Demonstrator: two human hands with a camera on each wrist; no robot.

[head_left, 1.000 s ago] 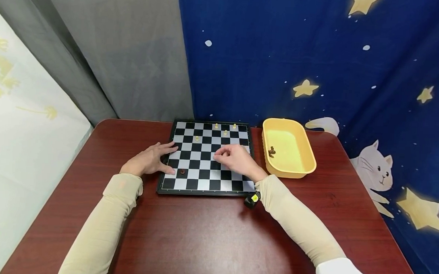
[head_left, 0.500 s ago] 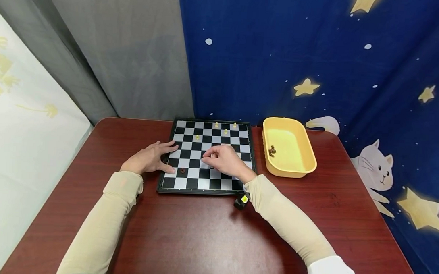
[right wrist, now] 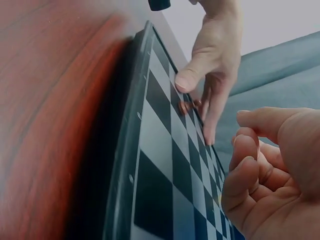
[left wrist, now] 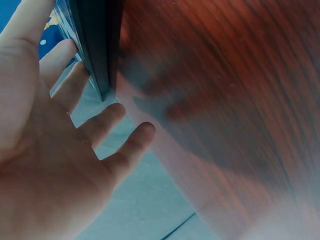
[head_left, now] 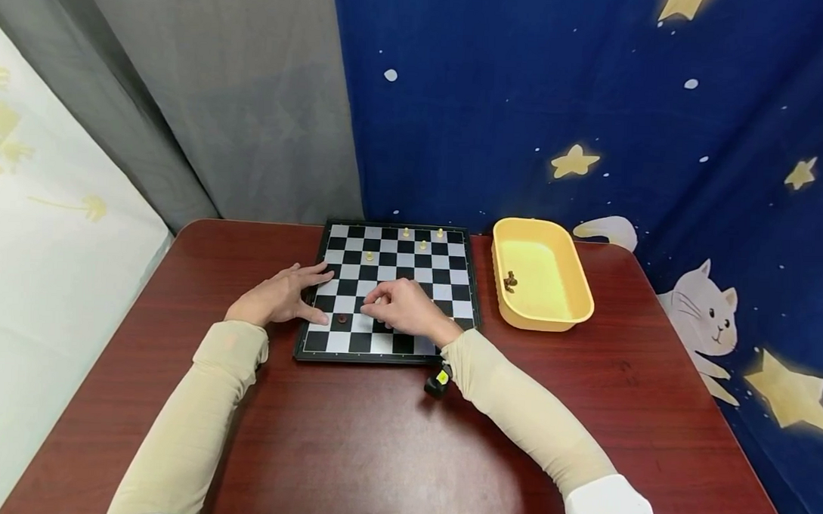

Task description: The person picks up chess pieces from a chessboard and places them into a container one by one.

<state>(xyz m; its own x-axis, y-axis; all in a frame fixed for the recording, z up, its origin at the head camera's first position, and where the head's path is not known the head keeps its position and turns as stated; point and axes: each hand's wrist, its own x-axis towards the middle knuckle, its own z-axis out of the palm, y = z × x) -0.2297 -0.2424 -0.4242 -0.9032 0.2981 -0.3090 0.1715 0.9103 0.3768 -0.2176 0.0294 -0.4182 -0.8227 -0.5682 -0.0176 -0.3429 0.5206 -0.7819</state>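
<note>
The fingers of the right hand (head_left: pixel 410 306) are loosely bent above the chessboard (head_left: pixel 381 359), with nothing visible in their grasp. Just left of them, and slightly nearer the person, stands a brown pawn (head_left: pixel 342 320), close beside the thumb of the left hand (head_left: pixel 274 295), whose released fingers spread over the board's left edge. Beyond the right fingers stand four yellow chess pieces (head_left: pixel 369 257). Well to their right, a yellow tub (head_left: pixel 554 273) (brown pieces (head_left: pixel 510 282) huddle inside) rests on the worktop (head_left: pixel 351 436).

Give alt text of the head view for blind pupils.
A person's right hand hovers, fingers curled, over a chessboard; the left hand touches its left side. Four pale pieces sit farther back; a yellow tray at right holds brown pieces.
</note>
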